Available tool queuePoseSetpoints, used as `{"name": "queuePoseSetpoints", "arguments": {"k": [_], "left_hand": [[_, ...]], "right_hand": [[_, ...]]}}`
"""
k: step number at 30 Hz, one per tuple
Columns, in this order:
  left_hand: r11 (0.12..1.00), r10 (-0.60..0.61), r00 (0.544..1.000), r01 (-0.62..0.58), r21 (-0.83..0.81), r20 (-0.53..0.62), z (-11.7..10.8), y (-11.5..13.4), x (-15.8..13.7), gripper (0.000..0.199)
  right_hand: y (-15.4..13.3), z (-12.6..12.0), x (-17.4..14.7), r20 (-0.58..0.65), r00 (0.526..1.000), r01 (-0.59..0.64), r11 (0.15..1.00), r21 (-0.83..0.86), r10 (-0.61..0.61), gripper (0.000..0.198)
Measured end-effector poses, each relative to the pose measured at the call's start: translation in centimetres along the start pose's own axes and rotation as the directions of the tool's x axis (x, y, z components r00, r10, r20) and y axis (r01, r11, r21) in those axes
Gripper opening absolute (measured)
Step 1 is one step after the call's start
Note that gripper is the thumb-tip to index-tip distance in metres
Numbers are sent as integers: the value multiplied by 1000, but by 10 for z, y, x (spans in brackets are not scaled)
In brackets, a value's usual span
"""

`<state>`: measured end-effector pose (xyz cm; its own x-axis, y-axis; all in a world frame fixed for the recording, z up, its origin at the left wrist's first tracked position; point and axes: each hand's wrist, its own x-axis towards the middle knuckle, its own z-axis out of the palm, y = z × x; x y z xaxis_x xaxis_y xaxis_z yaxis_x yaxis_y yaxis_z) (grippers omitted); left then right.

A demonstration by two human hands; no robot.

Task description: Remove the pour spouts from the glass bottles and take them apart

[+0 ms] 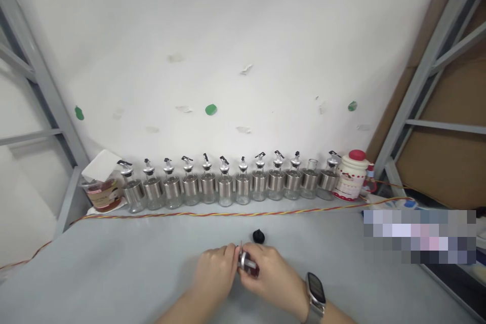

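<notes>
Close together over the grey table, my two hands work on a small pour spout with a silver collar and dark parts. My right hand, with a watch on the wrist, is closed around it. The fingers of my left hand are pinched at its left side, partly hiding it. Just beyond my fingers a black rubber stopper lies on the table. A row of glass bottles with steel sleeves stands at the back. Most carry silver-and-black spouts; one glass bottle near the right end has an open neck.
A twisted red-and-yellow cord runs across in front of the bottles. At the left stands a lidded tub; at the right, a white-and-red jar. Grey metal posts flank the table, and a white wall closes the back.
</notes>
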<state>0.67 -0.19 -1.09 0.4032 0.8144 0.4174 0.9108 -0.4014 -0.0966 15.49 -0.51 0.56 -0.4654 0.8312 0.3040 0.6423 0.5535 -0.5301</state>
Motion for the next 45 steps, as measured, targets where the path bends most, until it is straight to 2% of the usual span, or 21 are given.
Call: {"name": "queuePoseSetpoints", "arguments": {"k": [6, 8, 13, 16, 21, 26, 28, 31, 35, 40, 42, 45], "left_hand": [[999, -28, 998, 30, -32, 47, -8, 3, 0, 19], [998, -34, 999, 35, -60, 23, -6, 2, -1, 20], [980, 92, 976, -124, -157, -198, 2, -3, -3, 26], [968, 175, 948, -215, -129, -265, 0, -7, -3, 25], [953, 288, 914, -303, -8, -287, -8, -8, -3, 18], [927, 370, 905, -373, 29, -211, -7, -9, -5, 16], [933, 353, 916, -360, 1, -192, -3, -10, -5, 17], [944, 232, 953, -269, -189, -197, 5, -11, -3, 22], [871, 94, 974, -181, -457, -206, 13, -6, 0, 27], [787, -50, 994, -22, -617, -99, 12, 3, 1, 32], [792, -53, 995, -7, -611, -80, 10, 4, 2, 32], [848, 55, 991, -113, -518, -126, 6, -2, 3, 29]], "right_hand": [[1, -5, 0, 31, 999, 25, 993, -113, -22, 14], [0, -7, 1, 48, 998, 43, 990, -137, -36, 17], [-1, -15, -1, 57, 992, 119, 987, -112, -113, 20], [0, -16, -3, 43, 990, 140, 983, -116, -135, 18], [2, -10, -3, 38, 994, 109, 972, -209, -104, 11], [2, -2, -1, 75, 997, 53, 965, -259, -35, 9], [2, -1, 0, 78, 997, 34, 964, -265, -14, 8], [0, -2, 2, 87, 996, 21, 958, -286, 4, 9], [-2, -6, 4, 56, 998, 22, 948, -317, -5, 11], [-2, -8, 4, 9, 1000, 21, 947, -322, -20, 10], [-3, -9, 4, -5, 1000, 3, 947, -321, -5, 10], [-5, -7, 2, -23, 999, -39, 948, -314, 33, 10]]}}
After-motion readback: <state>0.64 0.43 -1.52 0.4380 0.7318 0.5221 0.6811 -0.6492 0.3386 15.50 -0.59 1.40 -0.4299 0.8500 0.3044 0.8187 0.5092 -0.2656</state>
